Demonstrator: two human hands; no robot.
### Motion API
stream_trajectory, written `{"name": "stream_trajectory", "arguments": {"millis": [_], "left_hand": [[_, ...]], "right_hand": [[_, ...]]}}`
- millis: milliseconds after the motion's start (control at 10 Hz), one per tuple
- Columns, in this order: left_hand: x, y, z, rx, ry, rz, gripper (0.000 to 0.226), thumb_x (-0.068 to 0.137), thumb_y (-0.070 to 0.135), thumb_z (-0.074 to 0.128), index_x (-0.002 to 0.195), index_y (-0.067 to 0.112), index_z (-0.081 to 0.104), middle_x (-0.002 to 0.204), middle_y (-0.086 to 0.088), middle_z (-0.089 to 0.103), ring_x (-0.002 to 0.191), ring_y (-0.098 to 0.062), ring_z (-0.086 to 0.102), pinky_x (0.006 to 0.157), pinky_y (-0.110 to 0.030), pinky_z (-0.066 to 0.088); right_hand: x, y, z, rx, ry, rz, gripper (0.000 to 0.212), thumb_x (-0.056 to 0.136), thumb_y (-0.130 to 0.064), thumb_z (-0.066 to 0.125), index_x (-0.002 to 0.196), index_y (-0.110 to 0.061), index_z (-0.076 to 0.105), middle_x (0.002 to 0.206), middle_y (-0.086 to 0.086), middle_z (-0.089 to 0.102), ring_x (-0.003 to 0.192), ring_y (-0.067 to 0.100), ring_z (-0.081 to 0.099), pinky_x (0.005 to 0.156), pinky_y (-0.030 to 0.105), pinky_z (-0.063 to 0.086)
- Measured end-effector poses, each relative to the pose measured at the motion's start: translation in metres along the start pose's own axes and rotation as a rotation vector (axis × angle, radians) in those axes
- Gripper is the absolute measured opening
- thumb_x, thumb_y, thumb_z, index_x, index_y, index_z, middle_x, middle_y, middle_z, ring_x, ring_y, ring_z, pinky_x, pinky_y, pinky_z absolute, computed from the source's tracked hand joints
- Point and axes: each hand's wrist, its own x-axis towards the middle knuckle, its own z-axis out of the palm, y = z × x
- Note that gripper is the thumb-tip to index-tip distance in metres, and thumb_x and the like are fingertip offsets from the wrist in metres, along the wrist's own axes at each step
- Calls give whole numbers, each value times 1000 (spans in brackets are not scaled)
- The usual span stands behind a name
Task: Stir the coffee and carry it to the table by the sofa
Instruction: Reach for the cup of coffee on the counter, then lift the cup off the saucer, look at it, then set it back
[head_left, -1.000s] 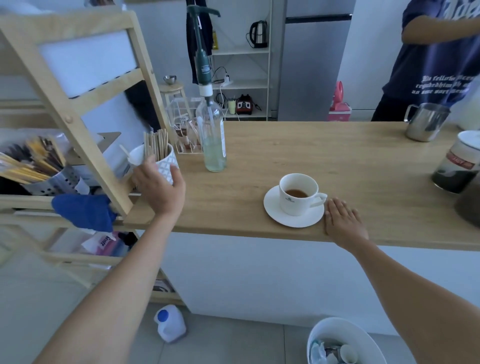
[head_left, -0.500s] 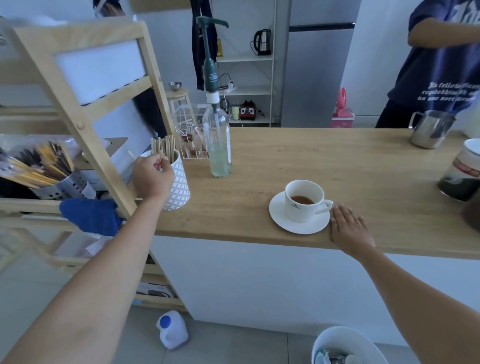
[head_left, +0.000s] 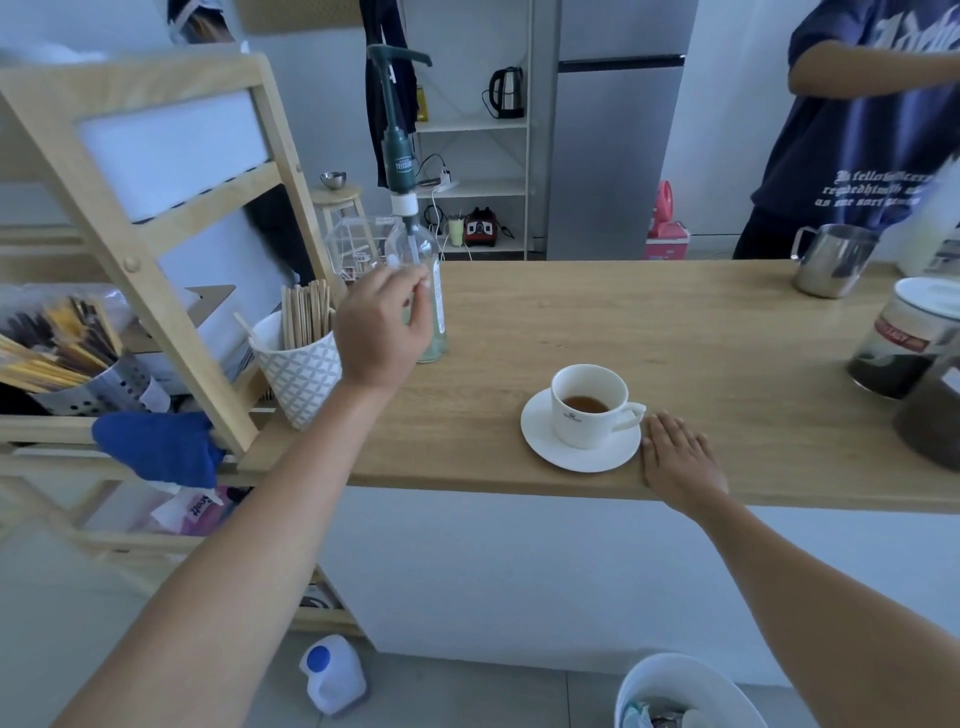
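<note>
A white cup of coffee (head_left: 589, 405) stands on a white saucer (head_left: 545, 447) near the front edge of the wooden counter (head_left: 649, 338). My right hand (head_left: 680, 460) lies flat on the counter, just right of the saucer, holding nothing. My left hand (head_left: 384, 325) hovers in the air in front of the pump bottle (head_left: 415, 234), to the right of the patterned cup of wooden stirrers (head_left: 304, 358). Its fingertips are pinched together. Blur keeps me from seeing whether a stirrer is between them.
A wooden rack (head_left: 156, 234) with a cutlery holder (head_left: 83, 379) and a blue cloth (head_left: 156, 447) stands left. At the right are a steel jug (head_left: 831, 260), a coffee jar (head_left: 904, 338) and a person in a dark shirt (head_left: 872, 130). On the floor are a white bin (head_left: 680, 686) and a bottle (head_left: 332, 675).
My left hand has left the cup of stirrers, risen and moved right toward the pump bottle. My right hand and the coffee cup have stayed put.
</note>
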Motion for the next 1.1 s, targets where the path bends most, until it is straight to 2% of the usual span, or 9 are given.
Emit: {"name": "stream_trajectory", "arguments": {"millis": [100, 200, 400, 500, 700, 800, 900, 1000, 1100], "left_hand": [[-18, 21, 20, -76, -70, 62, 14, 87, 7, 62, 90, 4, 76, 76, -6, 76, 63, -18, 69, 54, -22, 52], [-55, 40, 41, -104, -189, 16, 18, 85, 11, 58, 85, 8, 76, 78, -4, 77, 66, -23, 71, 49, -28, 54], [-126, 70, 69, -180, -406, -127, 29, 84, 20, 48, 84, 10, 76, 67, -3, 71, 54, -28, 65, 39, -27, 47], [-149, 84, 73, -233, -464, -155, 32, 84, 21, 48, 91, 8, 76, 73, -4, 73, 56, -27, 67, 39, -26, 49], [-169, 91, 76, -263, -563, -123, 32, 86, 30, 53, 94, 10, 77, 90, -2, 69, 78, -25, 60, 68, -27, 51], [-168, 92, 75, -280, -625, -164, 40, 82, 39, 54, 99, 10, 76, 99, 0, 69, 89, -24, 57, 78, -31, 52], [-164, 92, 73, -306, -648, -179, 51, 78, 50, 57, 106, 11, 73, 100, 3, 69, 97, -20, 55, 85, -25, 47], [-151, 88, 72, -289, -602, -198, 62, 76, 58, 58, 117, 12, 67, 102, -1, 65, 99, -22, 54, 88, -24, 43], [-127, 81, 75, -315, -649, -457, 67, 80, 62, 54, 125, 13, 61, 118, -6, 59, 116, -22, 49, 98, -27, 38]], "right_hand": [[-1, 0, -1, -3, -4, 0, 54, 102, -34, 12, 153, -17, 10, 163, -3, 3, 150, 13, 0, 122, 35, 1], [-1, 0, -1, -8, -9, -1, 54, 102, -34, 11, 153, -17, 9, 163, -3, 2, 150, 13, -1, 122, 36, 1], [-3, -1, -2, -2, 4, -14, 54, 102, -35, 11, 153, -17, 10, 163, -3, 4, 150, 13, 1, 122, 36, 1], [-4, -1, -2, -3, -5, -14, 54, 102, -34, 11, 153, -17, 10, 163, -3, 4, 150, 13, 0, 122, 36, 0], [-4, -1, -3, 7, -4, -18, 54, 102, -35, 11, 153, -17, 10, 163, -3, 4, 150, 13, 0, 123, 35, 0], [-5, -2, -3, 13, -10, -17, 54, 102, -35, 11, 153, -18, 10, 163, -4, 5, 150, 12, 0, 122, 35, 0], [-8, -5, -12, 138, 21, -23, 52, 101, -30, 18, 151, -16, 21, 161, -2, 15, 149, 15, 10, 122, 36, 6], [-9, -10, -32, 605, 122, 142, 46, 98, -26, 27, 138, -14, 45, 144, 9, 46, 133, 28, 40, 111, 40, 28], [1, -17, -56, 1102, 27, 397, 46, 94, -37, 38, 120, -3, 56, 102, 14, 65, 99, 33, 60, 90, 40, 46]]}}
